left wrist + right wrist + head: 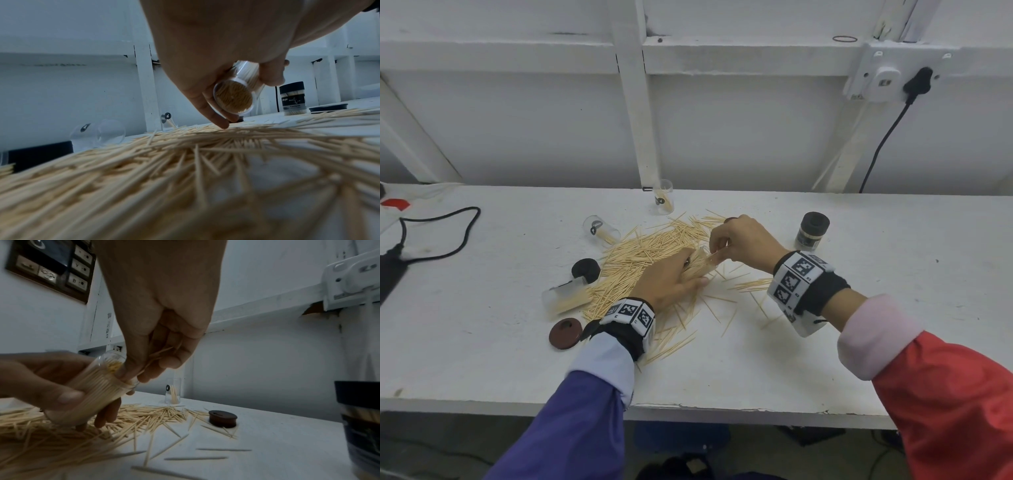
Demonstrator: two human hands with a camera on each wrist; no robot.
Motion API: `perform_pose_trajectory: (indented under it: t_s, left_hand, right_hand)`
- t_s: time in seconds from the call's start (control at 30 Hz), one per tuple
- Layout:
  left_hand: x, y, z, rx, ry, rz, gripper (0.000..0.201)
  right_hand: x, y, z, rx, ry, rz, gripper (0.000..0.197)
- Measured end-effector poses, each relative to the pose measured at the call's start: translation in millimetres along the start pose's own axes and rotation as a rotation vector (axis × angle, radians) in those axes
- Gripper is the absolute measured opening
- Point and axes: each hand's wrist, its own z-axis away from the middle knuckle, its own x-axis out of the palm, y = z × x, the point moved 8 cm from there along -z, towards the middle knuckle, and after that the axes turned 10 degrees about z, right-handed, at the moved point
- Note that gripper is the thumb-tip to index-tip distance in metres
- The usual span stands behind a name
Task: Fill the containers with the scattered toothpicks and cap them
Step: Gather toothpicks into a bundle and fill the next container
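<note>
A big pile of loose toothpicks (643, 253) lies mid-table. My left hand (688, 272) grips a clear container (705, 262), tilted low over the pile and packed with toothpicks. Its round base (234, 95) faces the left wrist camera, under my left hand (205, 48). My right hand (717, 245) pinches a few toothpicks (160, 353) right at the container's open mouth (111, 363). My right hand (164, 321) has its fingers curled round them, next to my left hand (41, 382).
A near-empty clear container (664, 197) stands at the back; two more lie on their sides (599, 228) (565, 296). A black cap (585, 270), a brown cap (565, 333) and another brown cap (223, 418) lie loose. A capped full container (812, 231) stands right. A black cable (438, 233) runs left.
</note>
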Motion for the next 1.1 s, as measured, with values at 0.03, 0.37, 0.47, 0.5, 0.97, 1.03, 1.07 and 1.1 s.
perform_pose_trajectory:
  t_s: [0.03,0.37,0.47,0.5,0.97,1.03,1.07,1.1]
  left_hand:
    - [0.2,0.8,0.0,0.009,-0.001,-0.004,0.066]
    - [-1.3,1.3,0.1,0.018,0.024,0.039,0.065]
    - [-1.6,0.8,-0.5,0.016,0.026,0.04,0.066]
    - [-1.6,0.2,-0.6,0.015,0.026,0.04,0.066]
    - [-2.0,-3.4,-1.2,-0.029,0.036,0.035,0.046]
    - [-2.5,-3.4,-1.0,-0.035,0.047,0.036,0.048]
    - [-2.8,-3.6,-1.0,-0.042,0.051,0.033,0.049]
    - [-3.1,-3.2,-1.1,-0.045,0.053,0.028,0.05]
  right_hand:
    - [0.9,-0.8,-0.7,0.002,-0.003,-0.043,0.011]
    - [12.8,13.0,-1.4,0.171,-0.143,-0.681,0.023]
    - [11.4,19.9,1.0,0.22,-0.157,-0.795,0.029]
    - [10.3,22.4,1.0,0.227,-0.145,-0.798,0.027]
    - [3.8,6.1,-2.1,0.165,0.032,-0.681,0.016]
    - [6.9,11.8,0.7,0.216,0.013,-0.854,0.018]
    - [7.6,14.4,0.8,0.225,0.021,-0.86,0.019]
    - [7.3,15.7,0.6,0.218,0.036,-0.826,0.02]
